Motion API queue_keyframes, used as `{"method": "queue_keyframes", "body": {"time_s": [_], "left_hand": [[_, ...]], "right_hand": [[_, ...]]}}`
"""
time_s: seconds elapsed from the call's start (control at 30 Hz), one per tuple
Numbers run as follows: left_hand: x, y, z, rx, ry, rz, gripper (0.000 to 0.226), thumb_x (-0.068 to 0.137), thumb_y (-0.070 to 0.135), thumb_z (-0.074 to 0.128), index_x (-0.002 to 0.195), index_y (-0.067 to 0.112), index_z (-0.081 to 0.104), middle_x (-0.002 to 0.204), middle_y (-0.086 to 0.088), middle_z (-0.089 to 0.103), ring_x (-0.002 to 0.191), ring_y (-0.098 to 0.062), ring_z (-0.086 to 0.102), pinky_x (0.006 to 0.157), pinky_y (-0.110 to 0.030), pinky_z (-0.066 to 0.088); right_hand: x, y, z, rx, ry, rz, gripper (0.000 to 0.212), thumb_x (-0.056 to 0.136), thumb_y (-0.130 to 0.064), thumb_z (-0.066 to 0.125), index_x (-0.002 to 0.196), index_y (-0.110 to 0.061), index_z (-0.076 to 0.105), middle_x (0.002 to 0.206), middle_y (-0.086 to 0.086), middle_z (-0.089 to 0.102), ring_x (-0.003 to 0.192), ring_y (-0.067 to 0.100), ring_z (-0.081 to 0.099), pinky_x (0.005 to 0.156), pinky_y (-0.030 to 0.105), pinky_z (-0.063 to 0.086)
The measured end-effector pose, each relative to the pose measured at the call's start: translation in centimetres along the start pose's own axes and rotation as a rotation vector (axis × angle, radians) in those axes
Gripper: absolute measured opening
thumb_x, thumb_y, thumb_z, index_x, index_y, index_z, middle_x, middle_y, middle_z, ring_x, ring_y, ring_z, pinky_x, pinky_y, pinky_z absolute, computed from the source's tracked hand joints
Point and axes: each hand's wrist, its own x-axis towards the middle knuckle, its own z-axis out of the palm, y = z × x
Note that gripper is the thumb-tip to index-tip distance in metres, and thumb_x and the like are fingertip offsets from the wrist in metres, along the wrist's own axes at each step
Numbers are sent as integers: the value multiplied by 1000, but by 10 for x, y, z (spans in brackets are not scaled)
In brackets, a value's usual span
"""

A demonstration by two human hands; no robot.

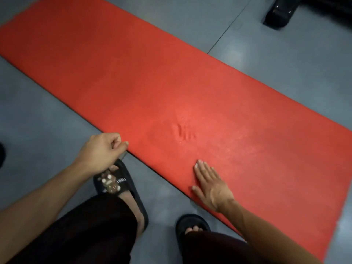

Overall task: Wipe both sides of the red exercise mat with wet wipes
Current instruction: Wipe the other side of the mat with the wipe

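Note:
The red exercise mat [171,88] lies flat and diagonal on the grey floor, with a small wrinkle [183,132] near its middle. My left hand [102,149] is curled at the mat's near long edge, thumb and forefinger pinching that edge. My right hand [209,184] lies flat, fingers together, on the mat close to the same edge. A small white bit, apparently a wet wipe [196,164], peeks out under its fingertips; the rest is hidden by the palm.
My feet in black slippers [122,189] [192,225] stand on the floor just off the mat's near edge. A black machine base [280,14] sits at the top right. A dark object [1,155] shows at the left border.

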Motion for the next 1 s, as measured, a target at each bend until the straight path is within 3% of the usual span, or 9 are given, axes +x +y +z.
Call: {"method": "queue_keyframes", "body": {"time_s": [0.1,0.2,0.63,0.73,0.83,1.0], "left_hand": [[-2,-21,1,-43,13,-45,46,95,31,68,62,16,40,51,5,43,49,-15,43,53,-33,35],[0,-34,1,-117,-12,-76,43,96,33,67,64,16,44,51,3,48,41,-8,48,52,-30,39],[8,-65,5,-341,90,-171,37,96,37,67,67,18,54,60,-7,65,42,-11,58,40,-18,40],[19,-74,10,-376,126,-186,38,95,38,67,68,13,57,62,-8,66,57,-25,62,56,-36,50],[32,-82,23,-448,136,-209,38,95,37,67,69,12,57,65,-10,67,63,-31,64,65,-45,55],[42,-93,47,-507,152,-315,38,97,39,66,73,11,57,70,-19,67,56,-39,65,40,-35,51]], "right_hand": [[-30,-23,25,-104,-22,-176,71,104,-51,34,160,-7,27,169,11,15,156,29,19,120,42,14],[-41,-26,23,-137,-48,-213,71,102,-48,41,159,-8,30,169,10,20,155,29,22,119,42,20],[3,-27,7,-317,-81,-449,67,103,-34,43,162,-10,22,171,9,11,157,28,13,121,46,23],[7,-19,2,-342,-61,-543,79,94,-27,54,162,-9,19,171,10,11,157,29,13,121,46,21],[31,-21,-1,-401,-89,-606,95,84,-24,67,163,-11,16,171,8,9,157,28,14,123,44,16],[84,-18,-9,-471,-129,-863,81,93,-22,51,164,-15,11,172,7,4,158,27,8,125,47,6]]}}
